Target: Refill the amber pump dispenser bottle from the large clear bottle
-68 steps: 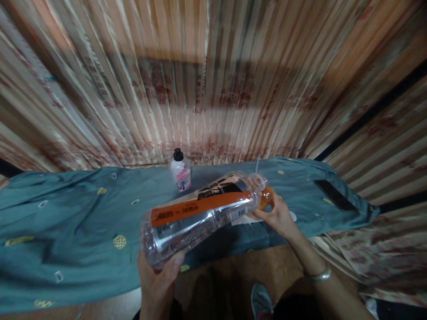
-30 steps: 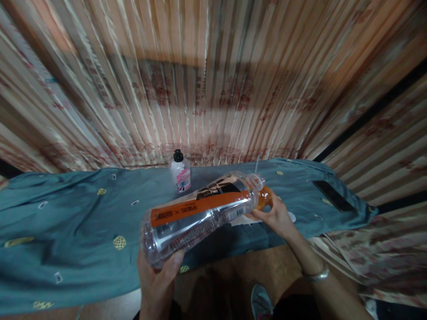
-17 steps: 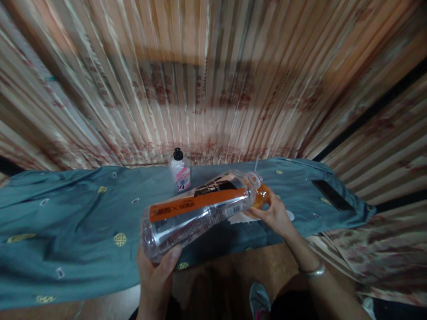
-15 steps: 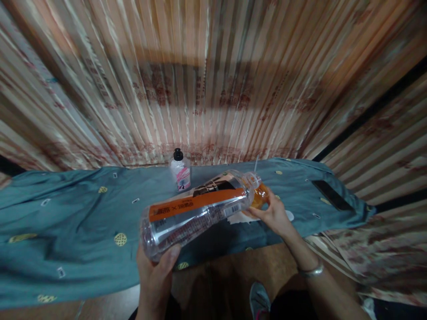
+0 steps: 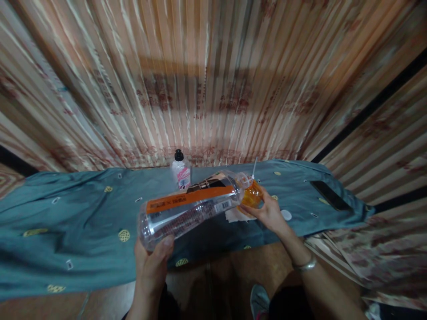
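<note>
- Left hand [image 5: 151, 262]: closed around the base of a large clear plastic bottle [image 5: 191, 209], thumb pressed on its underside.
- The bottle lies nearly level, neck tilted toward a small cup [image 5: 251, 195]; an orange label band runs along its side.
- Right hand [image 5: 268, 212]: fingers wrapped about the cup, which holds amber liquid; the bottle mouth meets the cup rim.
- A thin white stick rises from the cup.
- Beneath the bottle: a table under a teal cloth [image 5: 76, 222] with yellow dots.
- Behind the bottle, upright on the cloth: a small black-capped bottle [image 5: 180, 170].
- Right of the bottle, well apart: a dark phone [image 5: 330, 194], flat on the cloth.
- A metal bangle [image 5: 304, 266] sits on the right wrist.
</note>
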`<action>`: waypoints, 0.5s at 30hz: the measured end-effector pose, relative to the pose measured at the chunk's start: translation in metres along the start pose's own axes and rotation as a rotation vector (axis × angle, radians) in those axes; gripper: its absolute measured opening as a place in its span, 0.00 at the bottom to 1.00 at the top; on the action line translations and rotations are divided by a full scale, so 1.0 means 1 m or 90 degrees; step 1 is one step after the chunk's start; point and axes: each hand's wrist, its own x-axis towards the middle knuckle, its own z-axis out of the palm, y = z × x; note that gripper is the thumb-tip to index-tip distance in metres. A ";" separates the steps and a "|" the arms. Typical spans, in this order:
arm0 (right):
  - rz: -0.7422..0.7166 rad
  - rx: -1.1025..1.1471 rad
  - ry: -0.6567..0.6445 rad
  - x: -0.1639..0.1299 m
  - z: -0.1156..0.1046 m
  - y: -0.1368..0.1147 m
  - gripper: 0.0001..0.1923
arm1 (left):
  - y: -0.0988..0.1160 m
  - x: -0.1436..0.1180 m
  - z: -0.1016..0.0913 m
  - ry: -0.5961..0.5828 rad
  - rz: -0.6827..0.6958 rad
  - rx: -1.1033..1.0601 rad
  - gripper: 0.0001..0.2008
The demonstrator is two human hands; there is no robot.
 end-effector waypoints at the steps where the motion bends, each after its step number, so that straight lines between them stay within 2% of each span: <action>1: 0.003 0.002 0.000 0.000 0.000 0.000 0.39 | 0.001 -0.002 0.002 0.006 -0.010 -0.018 0.25; 4: 0.011 0.004 0.000 0.001 0.000 0.001 0.40 | 0.004 -0.007 0.007 0.014 -0.023 -0.043 0.26; 9: -0.005 0.000 0.007 0.002 -0.001 -0.001 0.42 | 0.003 -0.008 0.008 -0.022 -0.028 -0.041 0.24; 15: -0.010 -0.018 0.010 0.002 -0.002 -0.007 0.38 | -0.002 -0.001 0.001 -0.068 -0.010 -0.038 0.26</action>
